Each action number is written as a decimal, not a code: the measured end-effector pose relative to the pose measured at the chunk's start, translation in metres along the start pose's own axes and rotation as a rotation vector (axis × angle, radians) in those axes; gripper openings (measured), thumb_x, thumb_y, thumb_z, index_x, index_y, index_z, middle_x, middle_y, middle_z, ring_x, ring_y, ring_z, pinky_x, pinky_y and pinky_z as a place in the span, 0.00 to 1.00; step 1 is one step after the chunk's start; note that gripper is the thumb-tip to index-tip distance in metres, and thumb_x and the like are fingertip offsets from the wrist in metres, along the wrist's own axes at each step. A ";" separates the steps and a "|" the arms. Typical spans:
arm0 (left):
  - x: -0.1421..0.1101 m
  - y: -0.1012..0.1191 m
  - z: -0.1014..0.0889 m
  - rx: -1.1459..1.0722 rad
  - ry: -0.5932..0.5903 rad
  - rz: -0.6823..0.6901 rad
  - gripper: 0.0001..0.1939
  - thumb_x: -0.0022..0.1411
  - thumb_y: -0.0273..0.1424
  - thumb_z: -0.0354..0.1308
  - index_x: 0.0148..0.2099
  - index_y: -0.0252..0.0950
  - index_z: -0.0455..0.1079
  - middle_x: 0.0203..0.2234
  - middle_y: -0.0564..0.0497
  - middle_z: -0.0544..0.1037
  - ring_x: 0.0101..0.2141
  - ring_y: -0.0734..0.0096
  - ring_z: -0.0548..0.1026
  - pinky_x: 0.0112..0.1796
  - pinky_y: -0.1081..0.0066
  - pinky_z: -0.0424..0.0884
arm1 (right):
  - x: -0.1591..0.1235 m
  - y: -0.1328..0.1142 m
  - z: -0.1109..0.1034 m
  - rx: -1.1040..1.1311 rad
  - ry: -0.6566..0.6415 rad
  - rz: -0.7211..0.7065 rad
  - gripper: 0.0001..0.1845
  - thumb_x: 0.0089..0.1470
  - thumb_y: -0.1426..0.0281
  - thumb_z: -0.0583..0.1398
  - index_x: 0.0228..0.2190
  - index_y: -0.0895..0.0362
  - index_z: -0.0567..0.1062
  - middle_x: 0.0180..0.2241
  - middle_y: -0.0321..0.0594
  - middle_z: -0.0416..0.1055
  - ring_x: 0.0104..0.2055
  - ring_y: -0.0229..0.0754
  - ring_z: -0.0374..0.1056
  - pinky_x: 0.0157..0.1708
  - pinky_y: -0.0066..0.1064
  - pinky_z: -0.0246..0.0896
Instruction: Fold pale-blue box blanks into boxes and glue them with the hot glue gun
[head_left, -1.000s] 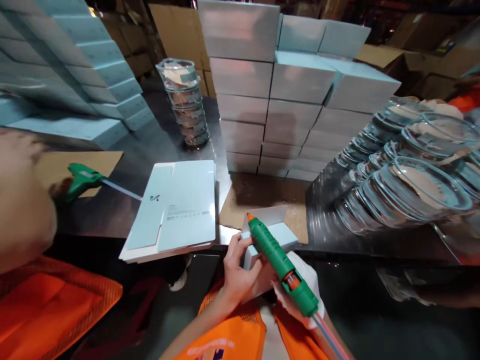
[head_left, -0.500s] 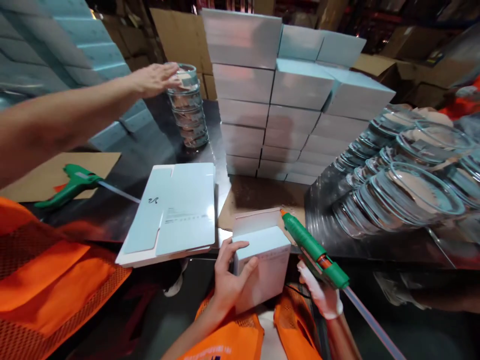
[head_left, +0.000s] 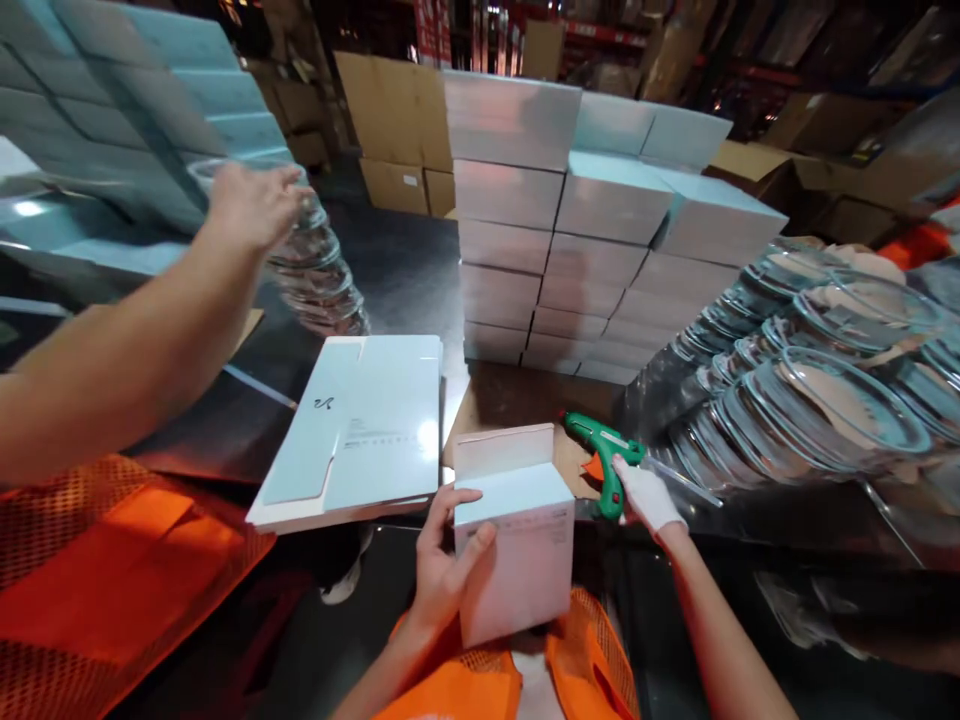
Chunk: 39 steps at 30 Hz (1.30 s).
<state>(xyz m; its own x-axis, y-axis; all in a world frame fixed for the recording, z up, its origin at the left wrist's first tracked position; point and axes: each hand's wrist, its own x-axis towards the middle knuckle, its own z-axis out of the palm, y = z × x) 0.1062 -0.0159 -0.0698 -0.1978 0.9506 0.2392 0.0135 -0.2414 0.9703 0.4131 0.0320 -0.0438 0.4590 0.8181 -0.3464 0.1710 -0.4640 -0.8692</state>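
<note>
My left hand [head_left: 446, 560] grips the left side of a small white box [head_left: 517, 575], thumb on its front and fingers at its upper edge. The box is held at the table edge above my lap, its rear flap [head_left: 504, 452] standing up. My right hand [head_left: 651, 497], in a white glove, is at the grip of a green hot glue gun [head_left: 604, 445] with an orange trigger. The gun is turned sideways over the cardboard, its nozzle pointing left. The thumb touches the gun's rear; the other fingers are mostly hidden. A clear glue stick [head_left: 686, 483] sticks out behind.
Flat white cartons [head_left: 382, 420] are piled to the left. White boxes [head_left: 510, 195] form a tall stack behind. Stacked glass containers [head_left: 825, 400] stand on the right. At left, a co-worker's hand [head_left: 251, 205] is on a leaning column of glass containers [head_left: 319, 265].
My right hand has brought the glue gun away from the box flap and turned it sideways onto the cardboard. The box shifted slightly left. The co-worker's hand and glass column moved left.
</note>
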 end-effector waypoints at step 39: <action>0.037 0.022 0.013 -0.326 0.079 -0.146 0.19 0.62 0.51 0.69 0.38 0.41 0.76 0.53 0.45 0.75 0.54 0.56 0.76 0.49 0.67 0.72 | -0.052 -0.048 0.046 -0.021 -0.019 -1.110 0.23 0.50 0.51 0.75 0.43 0.46 0.78 0.53 0.44 0.78 0.55 0.57 0.76 0.54 0.53 0.74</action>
<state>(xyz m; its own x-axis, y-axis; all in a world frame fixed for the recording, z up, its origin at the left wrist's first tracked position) 0.1121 0.0169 -0.0392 -0.2498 0.9647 0.0835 -0.3309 -0.1661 0.9289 0.3404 0.0274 -0.0003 0.0287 0.7879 0.6152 0.4936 0.5240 -0.6941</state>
